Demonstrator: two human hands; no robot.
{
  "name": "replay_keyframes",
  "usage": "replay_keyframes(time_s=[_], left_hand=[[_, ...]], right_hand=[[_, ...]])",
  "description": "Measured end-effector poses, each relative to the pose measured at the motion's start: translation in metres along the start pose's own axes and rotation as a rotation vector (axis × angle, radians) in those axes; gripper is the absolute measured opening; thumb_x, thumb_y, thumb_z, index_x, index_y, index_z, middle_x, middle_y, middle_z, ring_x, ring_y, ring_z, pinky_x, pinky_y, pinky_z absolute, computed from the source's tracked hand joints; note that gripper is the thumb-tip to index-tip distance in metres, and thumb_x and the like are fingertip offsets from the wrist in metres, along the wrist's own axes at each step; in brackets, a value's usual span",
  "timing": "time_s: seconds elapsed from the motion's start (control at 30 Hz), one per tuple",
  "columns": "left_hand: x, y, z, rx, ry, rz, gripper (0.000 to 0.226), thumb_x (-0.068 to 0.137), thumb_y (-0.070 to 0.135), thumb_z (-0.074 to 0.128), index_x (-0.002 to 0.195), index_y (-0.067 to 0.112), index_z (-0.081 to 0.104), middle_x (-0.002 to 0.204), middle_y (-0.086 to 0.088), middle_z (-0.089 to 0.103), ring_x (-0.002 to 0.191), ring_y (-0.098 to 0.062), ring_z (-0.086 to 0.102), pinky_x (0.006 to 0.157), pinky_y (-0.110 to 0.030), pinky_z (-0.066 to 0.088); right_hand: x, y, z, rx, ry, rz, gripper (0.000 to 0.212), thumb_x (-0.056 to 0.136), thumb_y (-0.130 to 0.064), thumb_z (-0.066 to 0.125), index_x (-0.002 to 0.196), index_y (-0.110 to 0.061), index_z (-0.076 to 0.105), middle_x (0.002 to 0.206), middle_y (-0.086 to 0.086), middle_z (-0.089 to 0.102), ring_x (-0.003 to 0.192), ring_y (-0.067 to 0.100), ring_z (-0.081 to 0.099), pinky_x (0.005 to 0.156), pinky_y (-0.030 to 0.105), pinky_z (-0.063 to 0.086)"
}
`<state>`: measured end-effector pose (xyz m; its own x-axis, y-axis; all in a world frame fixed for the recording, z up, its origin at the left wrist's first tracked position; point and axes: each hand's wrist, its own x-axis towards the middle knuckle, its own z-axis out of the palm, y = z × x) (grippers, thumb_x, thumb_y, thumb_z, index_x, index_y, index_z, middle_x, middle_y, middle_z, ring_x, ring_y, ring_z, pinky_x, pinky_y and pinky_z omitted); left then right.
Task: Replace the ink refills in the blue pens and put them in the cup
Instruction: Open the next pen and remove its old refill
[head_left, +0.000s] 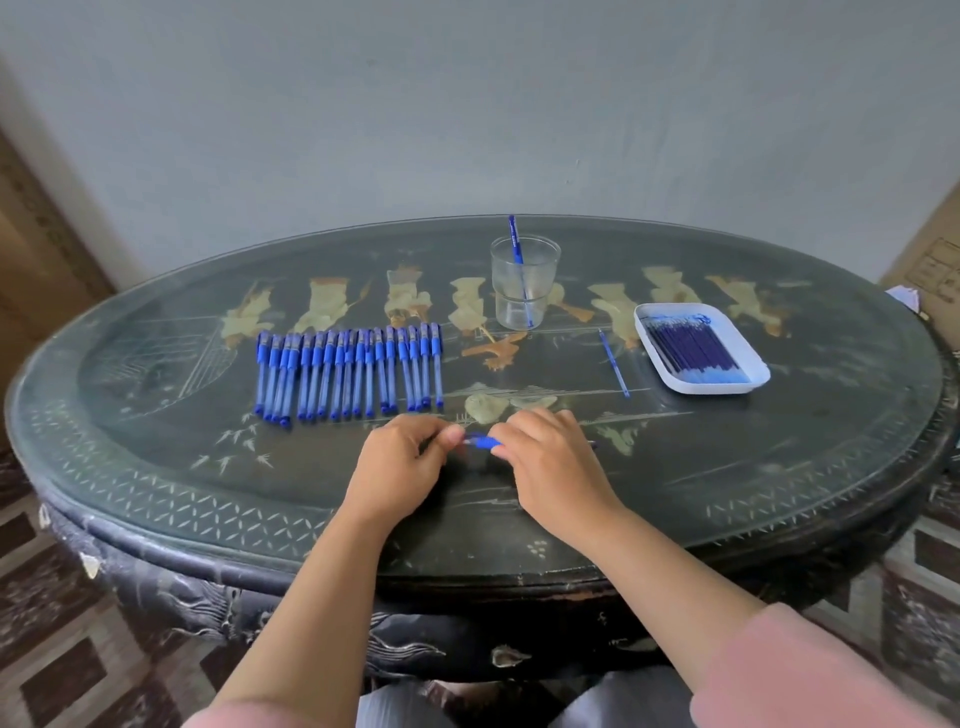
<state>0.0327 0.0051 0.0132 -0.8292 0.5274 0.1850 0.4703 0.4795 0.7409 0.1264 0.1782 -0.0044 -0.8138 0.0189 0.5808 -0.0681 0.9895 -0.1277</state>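
Blue pen (482, 442) pinched btwn left hand (402, 462) & right hand (550, 462).

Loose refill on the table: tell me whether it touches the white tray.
Apart. Head view shows dark tabletop between the loose refill and the white tray.

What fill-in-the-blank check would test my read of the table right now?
The cup holds ___ standing pen.
The refills lie in a white ___.
The left hand and right hand grip one shared pen, coloured ___.
The row of pens lies ___ of the cup.
Missing: one; tray; blue; left.
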Motion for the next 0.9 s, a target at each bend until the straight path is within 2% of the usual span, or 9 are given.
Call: replay_keyframes(time_s=[0.07, 0.17, 0.3, 0.33, 0.4, 0.47, 0.57, 0.8, 0.9], left_hand=[[-0.002, 0.0, -0.006, -0.097, 0.062, -0.071, 0.03, 0.099, 0.034, 0.051, 0.078, 0.023, 0.069, 0.076, 0.009, 0.067, 0.075, -0.004, 0.06, 0.069, -0.021, 0.044], [-0.005, 0.001, -0.006, -0.078, 0.072, -0.042, 0.021, 0.097, 0.031, 0.056, 0.081, 0.026, 0.07, 0.077, 0.01, 0.067, 0.076, -0.007, 0.06, 0.07, -0.022, 0.044], [-0.003, -0.002, -0.002, -0.048, 0.138, 0.025, 0.007, 0.093, 0.025, 0.064, 0.093, 0.024, 0.072, 0.09, 0.016, 0.066, 0.09, -0.001, 0.055, 0.077, -0.007, 0.039], [-0.003, -0.004, 0.0, -0.007, 0.13, 0.054, 0.007, 0.091, 0.023, 0.067, 0.095, 0.023, 0.073, 0.093, 0.016, 0.067, 0.093, -0.001, 0.054, 0.082, -0.01, 0.04], [-0.001, -0.009, 0.004, 0.071, 0.132, 0.106, 0.011, 0.087, 0.022, 0.072, 0.097, 0.022, 0.075, 0.095, 0.013, 0.067, 0.096, -0.005, 0.054, 0.089, -0.025, 0.045], [0.001, -0.012, 0.007, 0.12, 0.144, 0.122, 0.014, 0.084, 0.023, 0.075, 0.097, 0.023, 0.077, 0.097, 0.011, 0.067, 0.098, -0.012, 0.056, 0.091, -0.039, 0.047], [0.001, -0.013, 0.009, 0.172, 0.153, 0.114, 0.018, 0.082, 0.026, 0.077, 0.1, 0.027, 0.077, 0.097, 0.01, 0.064, 0.098, -0.016, 0.055, 0.089, -0.047, 0.047], [-0.001, -0.009, 0.009, 0.188, 0.157, 0.108, 0.036, 0.079, 0.033, 0.078, 0.114, 0.028, 0.073, 0.099, 0.01, 0.062, 0.098, -0.017, 0.053, 0.09, -0.047, 0.047], [-0.004, -0.004, 0.008, 0.164, 0.21, 0.17, 0.041, 0.077, 0.032, 0.08, 0.116, 0.023, 0.072, 0.103, 0.008, 0.067, 0.102, -0.013, 0.056, 0.093, -0.034, 0.046]], right_hand=[[0.001, 0.006, 0.0, 0.009, 0.045, 0.105, 0.01, 0.084, -0.003, 0.069, 0.082, -0.013, 0.067, 0.076, -0.003, 0.059, 0.071, 0.021, 0.055, 0.063, 0.03, 0.035], [0.001, 0.004, 0.002, -0.02, 0.049, 0.081, 0.011, 0.087, -0.009, 0.058, 0.083, -0.014, 0.067, 0.076, -0.003, 0.057, 0.071, 0.021, 0.054, 0.065, 0.028, 0.03], [0.002, 0.003, 0.004, -0.026, 0.063, 0.145, 0.01, 0.084, -0.006, 0.069, 0.089, -0.015, 0.069, 0.081, -0.001, 0.059, 0.073, 0.024, 0.055, 0.066, 0.03, 0.033], [0.002, 0.004, 0.004, -0.026, 0.066, 0.167, 0.012, 0.083, -0.006, 0.071, 0.091, -0.015, 0.069, 0.082, -0.002, 0.06, 0.074, 0.023, 0.055, 0.067, 0.03, 0.033], [0.002, 0.005, 0.004, -0.025, 0.068, 0.168, 0.015, 0.082, -0.003, 0.072, 0.091, -0.015, 0.068, 0.083, -0.001, 0.059, 0.074, 0.023, 0.054, 0.069, 0.03, 0.033], [0.001, 0.005, 0.006, -0.017, 0.063, 0.145, 0.017, 0.081, 0.0, 0.071, 0.09, -0.014, 0.067, 0.083, 0.0, 0.058, 0.076, 0.023, 0.053, 0.07, 0.03, 0.033], [-0.001, 0.006, 0.007, 0.008, 0.047, 0.143, 0.02, 0.081, 0.004, 0.068, 0.092, -0.012, 0.067, 0.085, 0.001, 0.057, 0.078, 0.024, 0.053, 0.071, 0.031, 0.037], [-0.001, 0.005, 0.007, 0.03, 0.003, 0.144, 0.018, 0.084, 0.002, 0.066, 0.094, -0.013, 0.067, 0.085, 0.001, 0.055, 0.08, 0.024, 0.052, 0.075, 0.031, 0.036], [-0.001, 0.004, 0.007, 0.031, -0.006, 0.136, 0.019, 0.082, 0.002, 0.068, 0.095, -0.013, 0.067, 0.085, 0.001, 0.055, 0.08, 0.023, 0.052, 0.074, 0.031, 0.038]])
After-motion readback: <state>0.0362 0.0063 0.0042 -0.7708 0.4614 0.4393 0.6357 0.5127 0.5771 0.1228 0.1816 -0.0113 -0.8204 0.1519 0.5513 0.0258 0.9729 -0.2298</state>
